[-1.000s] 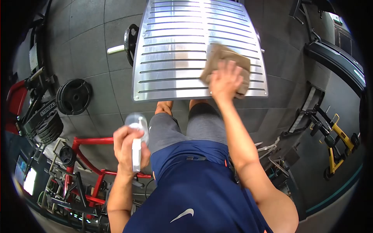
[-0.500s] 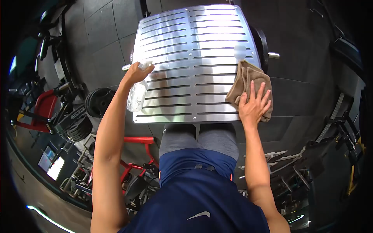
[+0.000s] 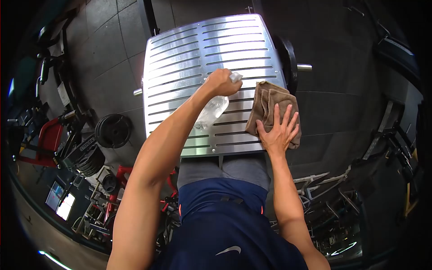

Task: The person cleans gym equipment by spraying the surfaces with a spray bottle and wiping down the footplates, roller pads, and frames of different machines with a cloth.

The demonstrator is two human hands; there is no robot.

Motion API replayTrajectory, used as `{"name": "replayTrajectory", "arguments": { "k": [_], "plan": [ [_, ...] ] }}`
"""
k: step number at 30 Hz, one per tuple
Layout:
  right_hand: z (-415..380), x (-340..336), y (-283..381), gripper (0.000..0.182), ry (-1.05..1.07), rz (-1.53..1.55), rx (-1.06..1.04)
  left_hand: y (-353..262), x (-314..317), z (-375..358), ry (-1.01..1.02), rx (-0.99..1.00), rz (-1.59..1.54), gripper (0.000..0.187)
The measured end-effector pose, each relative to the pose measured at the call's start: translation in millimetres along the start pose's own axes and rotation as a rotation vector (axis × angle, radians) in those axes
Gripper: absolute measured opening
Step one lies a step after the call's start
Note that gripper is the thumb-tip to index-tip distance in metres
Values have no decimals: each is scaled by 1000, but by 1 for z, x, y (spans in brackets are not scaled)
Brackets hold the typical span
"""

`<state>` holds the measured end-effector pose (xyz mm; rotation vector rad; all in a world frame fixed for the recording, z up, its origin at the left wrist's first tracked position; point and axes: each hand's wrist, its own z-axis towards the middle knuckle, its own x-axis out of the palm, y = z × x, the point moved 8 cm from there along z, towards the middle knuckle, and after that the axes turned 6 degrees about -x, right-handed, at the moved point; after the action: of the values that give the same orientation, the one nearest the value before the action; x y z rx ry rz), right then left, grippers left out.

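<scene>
My left hand [image 3: 220, 83] is closed around the neck of a clear spray bottle [image 3: 214, 110], held over the middle of a slotted metal plate [image 3: 171, 96]. The bottle tilts, its body toward me, and its whitish spray head [image 3: 235, 77] pokes out past my fingers. On the plate's right edge lies a folded brown cloth [image 3: 265, 105], partly hanging over the side. My right hand [image 3: 278, 134] rests flat on this cloth with the fingers spread.
A dark weight plate [image 3: 288, 63] and a metal peg [image 3: 304, 67] stick out at the right; another peg [image 3: 137, 92] shows at the left. Several black weight plates [image 3: 113, 130] and a red machine frame [image 3: 48, 141] stand to the left. Dark tile flooring [image 3: 108, 45] surrounds the metal plate.
My left hand has carried the spray bottle from the plate's left edge rightward to its middle. My right hand stays on the cloth; the whole view has shifted slightly.
</scene>
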<state>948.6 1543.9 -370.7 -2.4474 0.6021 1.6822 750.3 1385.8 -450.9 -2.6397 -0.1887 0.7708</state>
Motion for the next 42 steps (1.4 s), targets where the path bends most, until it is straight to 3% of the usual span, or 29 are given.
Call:
{"name": "replayTrajectory", "arguments": {
  "k": [3,5,7,10,14,17,20,21,22,23,24,27,30,35,37,39,42],
  "plan": [
    [1,0,2,76,9,-26,-3,25,-10,-40,132,85,-28,36],
    [16,4,1,75,-3,-108,5,46,-44,-102,9,143,-255,30],
    [50,15,4,71,-42,-185,-11,79,-62,-161,-105,216,-230,25],
    [132,47,47,64,-127,-227,42,123,-62,-253,0,117,-297,21],
    [135,80,310,57,-159,-41,-366,174,-48,-325,80,-38,-523,18],
    [84,108,432,57,-207,274,-617,190,-38,-342,84,-99,-674,15],
    [91,116,400,57,-171,221,-659,205,-39,-351,65,-125,-786,13],
    [104,101,367,57,-31,130,-572,213,-39,-353,59,-111,-795,12],
    [115,89,322,56,-123,56,-485,220,-37,-353,49,-95,-805,11],
    [127,70,277,56,-68,-72,-389,227,-36,-353,38,-80,-817,11],
    [132,48,235,49,-257,-208,-394,232,-36,-353,39,-70,-816,11],
    [158,67,50,58,-104,-308,109,245,-34,-353,53,-51,-821,11],
    [160,74,62,61,-16,-287,344,252,-32,-357,49,-38,-828,13],
    [116,114,323,62,-167,-22,-277,246,-41,-362,61,16,-786,13],
    [109,127,370,65,-95,111,-414,248,-47,-364,53,-20,-800,13],
    [123,119,342,64,-60,87,-451,255,-51,-367,49,-40,-816,13],
    [154,102,226,83,85,-98,-128,267,-48,-367,38,-15,-861,12]
  ]
}}
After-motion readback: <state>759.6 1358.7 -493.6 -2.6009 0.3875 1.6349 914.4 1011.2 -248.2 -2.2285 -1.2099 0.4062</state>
